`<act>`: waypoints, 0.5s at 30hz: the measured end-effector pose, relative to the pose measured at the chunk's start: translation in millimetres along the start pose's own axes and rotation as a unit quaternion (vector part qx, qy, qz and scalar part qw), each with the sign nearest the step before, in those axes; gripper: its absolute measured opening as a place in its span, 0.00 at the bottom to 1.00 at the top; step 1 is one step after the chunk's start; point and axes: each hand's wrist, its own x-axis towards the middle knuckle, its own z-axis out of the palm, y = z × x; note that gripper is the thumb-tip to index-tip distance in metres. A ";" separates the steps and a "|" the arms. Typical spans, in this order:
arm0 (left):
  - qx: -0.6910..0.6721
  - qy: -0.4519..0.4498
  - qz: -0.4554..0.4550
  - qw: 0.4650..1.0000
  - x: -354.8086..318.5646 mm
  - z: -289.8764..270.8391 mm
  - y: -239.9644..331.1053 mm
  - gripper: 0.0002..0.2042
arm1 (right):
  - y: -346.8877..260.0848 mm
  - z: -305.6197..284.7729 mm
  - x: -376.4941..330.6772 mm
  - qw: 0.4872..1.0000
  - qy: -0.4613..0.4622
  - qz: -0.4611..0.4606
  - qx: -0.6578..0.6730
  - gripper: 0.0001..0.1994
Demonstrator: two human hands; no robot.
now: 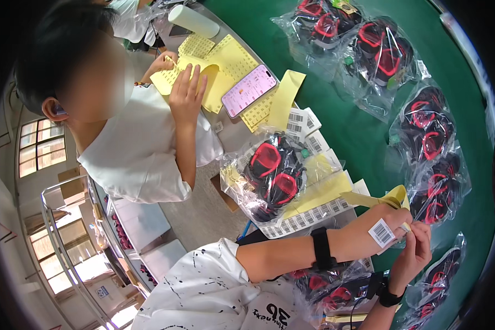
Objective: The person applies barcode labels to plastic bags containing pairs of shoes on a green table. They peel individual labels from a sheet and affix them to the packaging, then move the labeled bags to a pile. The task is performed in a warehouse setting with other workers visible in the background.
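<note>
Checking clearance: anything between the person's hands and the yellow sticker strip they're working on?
Nothing visible. The left hand and right hand already meet at the end of the yellow sticker strip, fingers pinched on it. A white barcode label is stuck to the back of the left hand, not in the way.

The picture is bright and clear in the middle. Strong daylight comes in through the windows (38, 146) at the left, and they look washed out. The plastic bags (269, 173) on the green surface (357, 132) shine with white glare. Straight lines bend near the rim, and the corners go black. One face is blurred.
</note>
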 end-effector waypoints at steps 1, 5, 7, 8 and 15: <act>0.003 0.004 0.006 1.000 -0.2 -3.5 0.7 0.05 | -1.0 2.9 1.7 1.000 0.000 0.000 -0.002 0.05; 0.018 0.016 0.011 1.000 0.4 -14.0 0.2 0.06 | -5.2 13.8 7.2 1.000 -0.001 -0.003 -0.017 0.04; 0.019 0.024 0.006 1.000 0.3 -16.6 -1.6 0.07 | -8.2 19.4 8.5 0.999 0.008 -0.017 -0.039 0.04; 0.015 0.030 0.004 0.999 -0.3 -17.1 -2.6 0.08 | -10.9 23.4 8.2 0.998 0.018 -0.028 -0.056 0.04; -0.011 0.026 -0.060 0.998 3.8 -20.0 3.6 0.17 | -20.0 32.9 5.2 0.977 0.077 -0.121 -0.161 0.05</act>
